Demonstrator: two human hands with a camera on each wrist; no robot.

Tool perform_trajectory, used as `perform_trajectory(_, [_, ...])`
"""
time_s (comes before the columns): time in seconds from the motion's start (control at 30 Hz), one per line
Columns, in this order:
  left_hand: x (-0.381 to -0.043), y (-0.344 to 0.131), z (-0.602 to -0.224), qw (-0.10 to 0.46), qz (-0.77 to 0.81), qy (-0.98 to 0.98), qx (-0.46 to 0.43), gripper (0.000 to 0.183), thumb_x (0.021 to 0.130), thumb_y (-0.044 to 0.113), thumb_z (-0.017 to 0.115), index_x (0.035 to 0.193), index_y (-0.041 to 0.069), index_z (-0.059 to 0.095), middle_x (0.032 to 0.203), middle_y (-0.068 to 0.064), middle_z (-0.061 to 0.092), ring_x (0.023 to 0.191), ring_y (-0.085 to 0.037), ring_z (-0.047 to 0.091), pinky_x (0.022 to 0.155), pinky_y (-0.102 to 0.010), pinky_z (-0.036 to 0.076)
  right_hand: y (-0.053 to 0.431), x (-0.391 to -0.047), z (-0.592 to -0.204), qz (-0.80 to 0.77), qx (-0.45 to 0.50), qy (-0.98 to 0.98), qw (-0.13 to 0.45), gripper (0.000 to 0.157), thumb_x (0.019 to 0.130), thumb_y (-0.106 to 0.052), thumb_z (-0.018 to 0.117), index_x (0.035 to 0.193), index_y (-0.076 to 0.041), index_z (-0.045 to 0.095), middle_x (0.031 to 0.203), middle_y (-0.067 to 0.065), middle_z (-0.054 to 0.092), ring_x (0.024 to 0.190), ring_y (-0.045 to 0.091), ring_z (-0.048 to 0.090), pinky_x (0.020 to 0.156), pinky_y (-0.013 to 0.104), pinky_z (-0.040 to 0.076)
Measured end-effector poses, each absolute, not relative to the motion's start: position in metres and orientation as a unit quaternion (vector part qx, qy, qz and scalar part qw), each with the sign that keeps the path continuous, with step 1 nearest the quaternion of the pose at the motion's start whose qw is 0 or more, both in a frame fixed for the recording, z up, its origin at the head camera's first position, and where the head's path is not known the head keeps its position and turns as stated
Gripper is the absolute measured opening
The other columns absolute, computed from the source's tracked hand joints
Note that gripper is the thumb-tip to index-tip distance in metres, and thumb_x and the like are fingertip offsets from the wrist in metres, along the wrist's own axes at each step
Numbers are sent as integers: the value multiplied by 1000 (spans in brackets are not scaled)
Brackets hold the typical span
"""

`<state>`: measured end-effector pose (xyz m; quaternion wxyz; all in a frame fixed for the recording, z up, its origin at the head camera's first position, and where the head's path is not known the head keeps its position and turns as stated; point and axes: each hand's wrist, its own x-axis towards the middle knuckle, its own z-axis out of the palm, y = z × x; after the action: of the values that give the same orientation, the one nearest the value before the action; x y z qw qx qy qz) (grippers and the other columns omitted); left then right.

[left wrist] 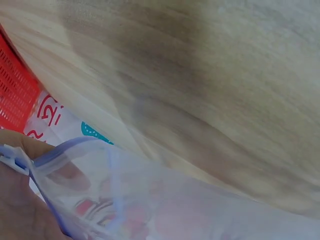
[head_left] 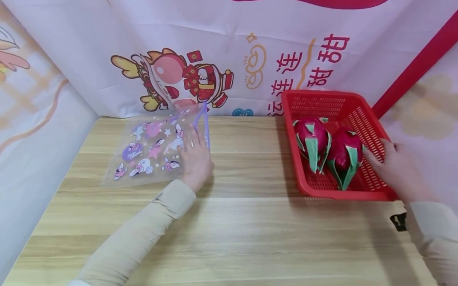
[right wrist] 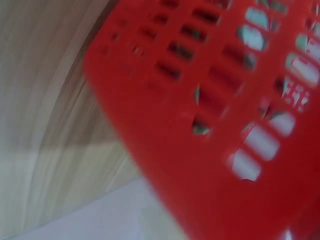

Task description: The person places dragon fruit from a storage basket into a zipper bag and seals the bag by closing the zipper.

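Observation:
My left hand (head_left: 196,159) pinches the zip edge of a clear zip bag (head_left: 154,151) printed with cartoon figures and stars, at the left of the table. In the left wrist view, thumb and finger lie on either side of the bag's purple-edged mouth, close to its slider (left wrist: 15,162). At the right, my right hand (head_left: 402,171) grips the right rim of a red plastic basket (head_left: 343,194), with the fingers partly hidden outside it. Two dragon fruits, one on the left (head_left: 312,137) and one on the right (head_left: 343,155), lie side by side in the basket.
Both things are on or over a wood-grain table (head_left: 243,230). A printed cloth (head_left: 232,47) hangs along the back edge, and more cloth hangs at both sides. A small black object (head_left: 398,221) shows beside the right sleeve near the table's right edge.

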<state>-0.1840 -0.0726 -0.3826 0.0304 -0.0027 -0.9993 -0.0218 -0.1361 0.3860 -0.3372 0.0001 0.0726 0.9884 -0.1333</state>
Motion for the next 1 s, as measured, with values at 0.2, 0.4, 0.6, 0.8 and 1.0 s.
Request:
perform_trajectory(0.2, [-183, -73, -383, 32, -31, -999, -7, 100, 79, 22, 69, 151, -5, 5, 160, -25, 1, 143, -46, 21, 108, -63, 33, 362, -139, -340, -119, 72, 990, 18, 97, 91, -63, 43, 149, 7, 9, 133, 46, 27, 112, 61, 33, 86, 75, 37])
perform_trajectory(0.4, [-182, -73, -385, 34, -28, -999, -13, 100, 80, 22, 69, 151, -6, 4, 159, -25, -1, 143, -47, 20, 107, -63, 33, 347, -143, -350, -118, 55, 992, 4, 100, 86, -63, 54, 149, 3, 13, 131, 43, 29, 109, 58, 34, 79, 73, 42])
perform_trajectory(0.6, [-181, -71, -388, 37, -26, -999, -17, 98, 81, 22, 68, 151, -5, 5, 160, -25, 0, 143, -46, 21, 107, -62, 34, 339, -146, -359, -100, 54, 994, -1, 101, 81, -63, 60, 144, 5, 21, 128, 42, 29, 108, 56, 33, 78, 72, 43])
perform_trajectory(0.8, [-181, -70, -390, 36, -24, -999, -18, 97, 81, 21, 66, 151, -5, 4, 160, -25, -1, 144, -45, 20, 108, -61, 33, 338, -146, -364, -89, 38, 995, 11, 104, 79, -63, 64, 143, 7, 20, 130, 45, 24, 107, 60, 31, 74, 71, 44])
perform_trajectory(1.0, [-183, -69, -393, 26, -30, -999, -17, 95, 83, 21, 64, 151, -5, 2, 160, -24, -5, 144, -46, 17, 110, -60, 31, 340, -149, -369, -109, 41, 992, 39, 118, 74, -58, 72, 149, 3, 4, 140, 43, 10, 103, 62, 35, 75, 71, 46])
